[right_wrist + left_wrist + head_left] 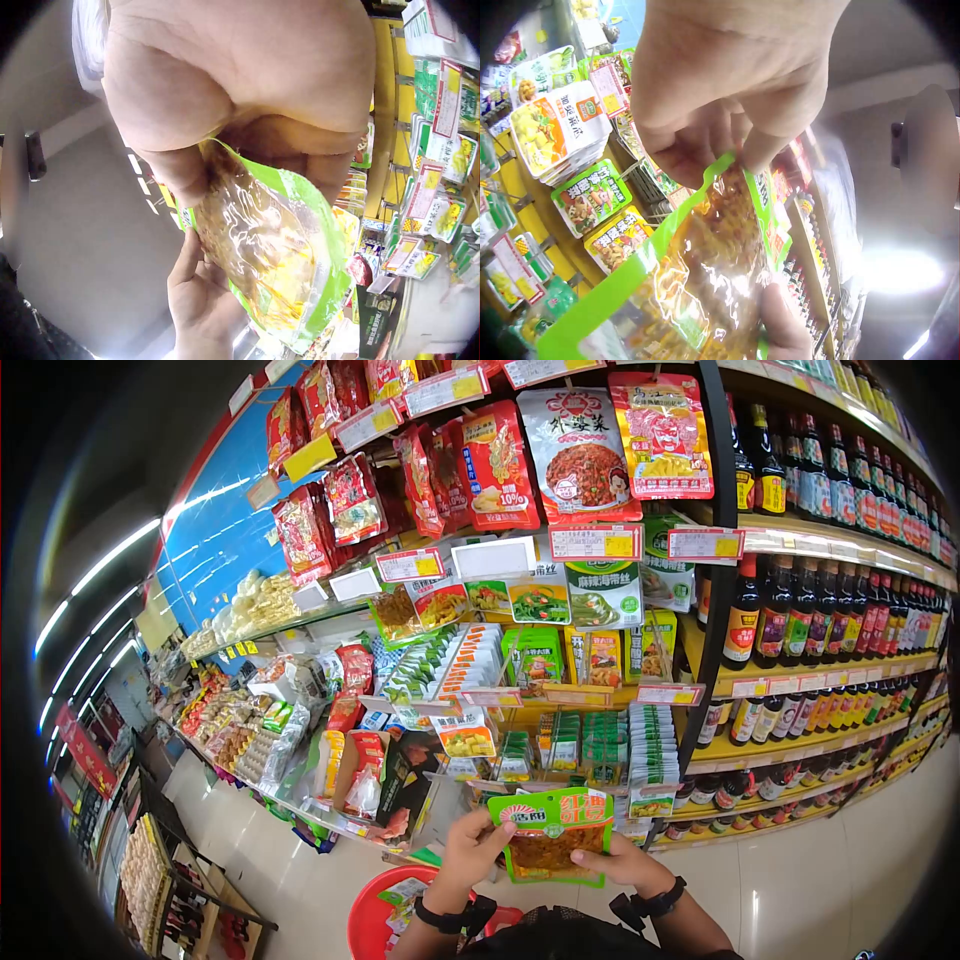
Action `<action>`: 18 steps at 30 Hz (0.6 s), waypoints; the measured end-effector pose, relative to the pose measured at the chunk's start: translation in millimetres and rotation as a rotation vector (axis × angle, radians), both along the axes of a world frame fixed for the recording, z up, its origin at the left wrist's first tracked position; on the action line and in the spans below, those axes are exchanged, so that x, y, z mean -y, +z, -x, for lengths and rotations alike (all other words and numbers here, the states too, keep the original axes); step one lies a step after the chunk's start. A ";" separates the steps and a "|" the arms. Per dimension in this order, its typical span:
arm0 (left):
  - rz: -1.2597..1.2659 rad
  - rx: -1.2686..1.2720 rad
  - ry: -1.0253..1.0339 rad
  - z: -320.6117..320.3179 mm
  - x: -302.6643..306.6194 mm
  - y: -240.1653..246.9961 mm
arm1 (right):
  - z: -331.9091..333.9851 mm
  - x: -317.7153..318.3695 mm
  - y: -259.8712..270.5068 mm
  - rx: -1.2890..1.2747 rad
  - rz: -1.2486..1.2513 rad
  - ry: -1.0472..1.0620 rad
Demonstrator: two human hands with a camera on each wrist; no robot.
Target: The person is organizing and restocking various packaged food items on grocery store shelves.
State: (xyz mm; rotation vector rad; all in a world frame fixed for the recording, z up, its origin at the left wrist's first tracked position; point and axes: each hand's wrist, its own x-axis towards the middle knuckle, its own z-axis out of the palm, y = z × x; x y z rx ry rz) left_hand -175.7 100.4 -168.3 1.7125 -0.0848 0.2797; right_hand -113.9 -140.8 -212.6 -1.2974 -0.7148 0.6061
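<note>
A flat plastic food packet (560,850) with a green border and brown-orange contents is held up in front of the body, its printed header facing me in the head view. My left hand (474,848) pinches its left edge, thumb on the front. At the opposite edge my right hand (632,866) grips it, thumb lying over the clear window. Up close in the left wrist view, the packet (712,277) looks shiny and tilted below the left hand (735,67). The right wrist view has the right hand (247,67) above and the left hand (206,304) below.
Shelves of hanging packets (575,450) stand ahead, with price tags (595,542) along them. Rows of sauce bottles (800,615) fill the shelves at right. Below my left arm is a red basket (368,910) holding packets. An egg rack (150,875) stands at lower left.
</note>
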 end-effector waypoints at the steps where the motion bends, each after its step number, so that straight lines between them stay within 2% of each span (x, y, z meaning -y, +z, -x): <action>1: 0.035 0.012 -0.008 -0.1 5.1 1.8 | -0.6 2.8 1.9 0.002 -0.001 -0.005; 3: 0.105 0.039 -0.024 -0.2 16.1 6.1 | -0.8 7.7 7.2 0.007 -0.005 -0.015; 6: -0.030 -0.091 -0.008 2.2 20.5 -4.5 | -5.7 10.9 2.3 0.060 -0.054 -0.065; 9: 0.097 -0.016 -0.062 3.1 50.8 3.0 | -8.7 16.2 14.4 0.027 -0.121 -0.130; 11: 0.023 -0.040 -0.051 2.3 53.7 -6.8 | -8.8 21.1 17.9 0.016 -0.133 -0.164; 13: -0.048 0.065 -0.051 0.6 63.5 -6.0 | -11.1 24.7 19.3 0.010 -0.155 -0.181; 18: 0.015 0.004 -0.069 5.5 71.7 -10.0 | -13.3 31.4 29.3 0.083 -0.166 -0.171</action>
